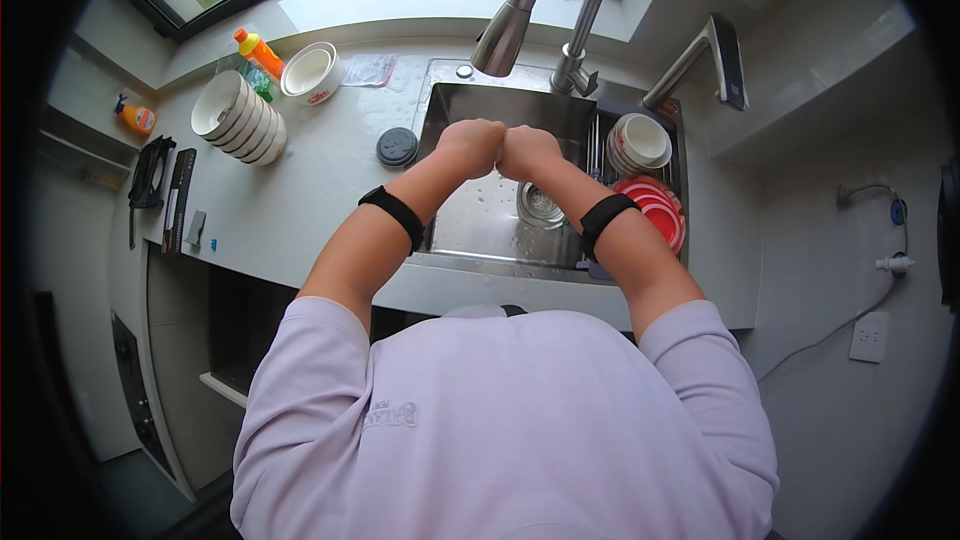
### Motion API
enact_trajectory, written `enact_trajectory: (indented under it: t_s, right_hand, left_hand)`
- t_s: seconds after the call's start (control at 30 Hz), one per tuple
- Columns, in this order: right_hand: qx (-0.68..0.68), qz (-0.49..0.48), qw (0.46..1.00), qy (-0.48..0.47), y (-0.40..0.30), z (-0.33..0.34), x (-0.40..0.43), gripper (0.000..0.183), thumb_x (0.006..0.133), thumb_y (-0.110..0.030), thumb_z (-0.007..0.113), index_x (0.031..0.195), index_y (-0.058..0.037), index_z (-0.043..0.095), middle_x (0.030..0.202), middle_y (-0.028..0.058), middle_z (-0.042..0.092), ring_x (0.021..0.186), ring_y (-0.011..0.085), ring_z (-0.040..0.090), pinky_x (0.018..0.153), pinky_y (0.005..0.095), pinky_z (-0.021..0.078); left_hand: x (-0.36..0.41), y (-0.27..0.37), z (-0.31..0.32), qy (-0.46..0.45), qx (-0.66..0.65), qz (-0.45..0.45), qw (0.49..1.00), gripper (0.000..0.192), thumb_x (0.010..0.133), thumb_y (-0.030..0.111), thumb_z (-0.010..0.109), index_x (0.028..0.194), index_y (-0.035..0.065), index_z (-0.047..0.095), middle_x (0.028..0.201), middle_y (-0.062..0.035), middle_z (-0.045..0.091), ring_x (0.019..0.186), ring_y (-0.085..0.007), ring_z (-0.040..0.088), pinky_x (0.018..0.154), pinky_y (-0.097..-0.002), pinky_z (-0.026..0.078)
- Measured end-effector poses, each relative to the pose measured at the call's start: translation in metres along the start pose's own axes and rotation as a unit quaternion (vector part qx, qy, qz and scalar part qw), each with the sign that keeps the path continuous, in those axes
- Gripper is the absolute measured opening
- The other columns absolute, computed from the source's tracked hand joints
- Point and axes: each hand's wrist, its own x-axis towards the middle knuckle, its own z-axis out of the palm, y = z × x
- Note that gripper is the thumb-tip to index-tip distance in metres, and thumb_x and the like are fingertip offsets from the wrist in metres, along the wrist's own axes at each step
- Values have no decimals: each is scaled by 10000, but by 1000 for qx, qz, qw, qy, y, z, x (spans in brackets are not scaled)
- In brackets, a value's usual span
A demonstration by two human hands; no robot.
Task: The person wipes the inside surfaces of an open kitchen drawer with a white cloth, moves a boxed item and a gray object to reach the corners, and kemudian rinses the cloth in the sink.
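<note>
Over the stainless steel sink [480, 232], my left hand [476, 148] and my right hand [529, 153] meet knuckle to knuckle, fingers curled in. Whether anything is gripped between them cannot be told, as the backs of the hands hide the fingers. Below and to the right of them is the round drain strainer [541, 204] in the sink floor, which has water drops on it. Above the sink arches the pull-down faucet [501, 37]. A dark round lid [397, 147] lies on the counter at the sink's left edge.
White bowls [645, 141] and red-and-white dishes [660, 214] fill a rack at the sink's right. Stacked bowls [238, 118], two nested bowls [310, 73] and an orange detergent bottle [259, 54] stand on the left counter. A second tap [694, 60] rises behind the rack.
</note>
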Motion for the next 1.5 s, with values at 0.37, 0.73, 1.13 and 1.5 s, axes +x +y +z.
enact_trajectory:
  t_s: [0.37,0.73,1.13,1.5]
  right_hand:
    - [-90,-57,994,7,14,19,2,183,718,-135,543,841,-106,675,898,105,666,834,264,648,699,362,521]
    - [-61,-148,981,112,19,48,5,127,757,-167,532,831,-91,602,748,118,650,722,287,642,606,394,507]
    - [-105,-219,881,406,2,45,-16,123,748,-185,570,858,-159,519,728,67,563,612,251,599,497,359,480]
    - [344,-35,930,123,45,28,-14,341,615,-278,748,856,-96,589,737,92,623,583,188,605,551,337,474]
  left_hand:
    - [4,0,31,-32,-177,-51,982,248,687,87,566,923,17,598,949,-200,615,951,-363,565,786,-403,468]
    - [-3,-17,49,-60,-235,-50,969,268,590,92,660,839,11,604,840,-180,632,801,-323,605,698,-367,478]
    - [-7,-18,12,-187,-443,-192,855,450,599,14,632,1008,5,443,592,-37,456,407,-94,359,332,-245,243]
    - [-48,-19,-21,200,-25,227,953,649,672,7,614,1253,197,394,1341,-127,342,1199,-309,401,880,-379,470]
